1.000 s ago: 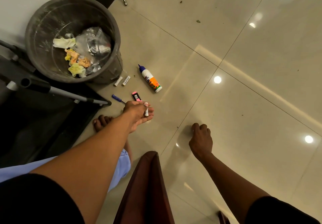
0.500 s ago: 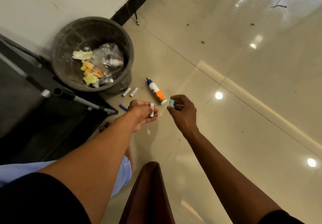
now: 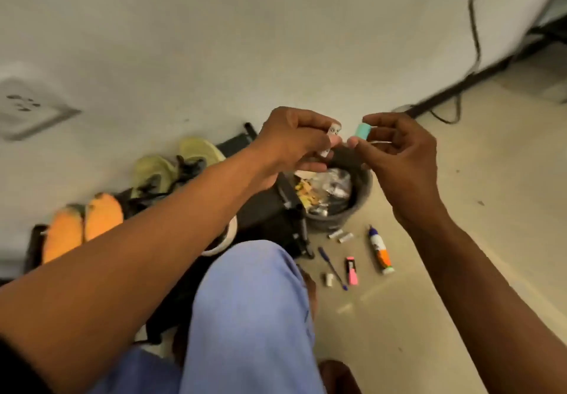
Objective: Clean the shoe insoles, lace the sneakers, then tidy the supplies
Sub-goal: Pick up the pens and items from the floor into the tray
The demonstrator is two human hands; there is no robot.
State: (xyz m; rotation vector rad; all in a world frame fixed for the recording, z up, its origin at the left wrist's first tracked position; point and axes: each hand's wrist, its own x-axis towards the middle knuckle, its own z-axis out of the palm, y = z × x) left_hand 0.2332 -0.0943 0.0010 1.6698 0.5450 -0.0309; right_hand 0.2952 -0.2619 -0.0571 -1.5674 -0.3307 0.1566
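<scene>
Both hands are raised in front of me above the grey trash bucket (image 3: 363, 192). My left hand (image 3: 291, 142) pinches a small white tube (image 3: 331, 136) with a printed label. My right hand (image 3: 399, 154) pinches a small teal cap (image 3: 454, 131) close beside the tube's end. On the floor below lie a glue bottle (image 3: 380, 251), a pink highlighter (image 3: 352, 271), a blue pen (image 3: 332, 267) and three small white tubes (image 3: 340, 235). Yellow-green sneakers (image 3: 171, 166) with black laces and orange insoles (image 3: 82, 225) lie by the wall at left.
The bucket holds plastic wrap and crumpled scraps. A black folded stand (image 3: 291, 209) leans next to the bucket. My knee in blue trousers (image 3: 251, 307) fills the lower middle. A cable (image 3: 474, 25) runs down the wall at upper right. A wall socket (image 3: 27, 108) is at left.
Both hands rose from the floor to in front of me and came together. My right hand picked up the teal cap. My view tilted up, showing the wall, sneakers and insoles.
</scene>
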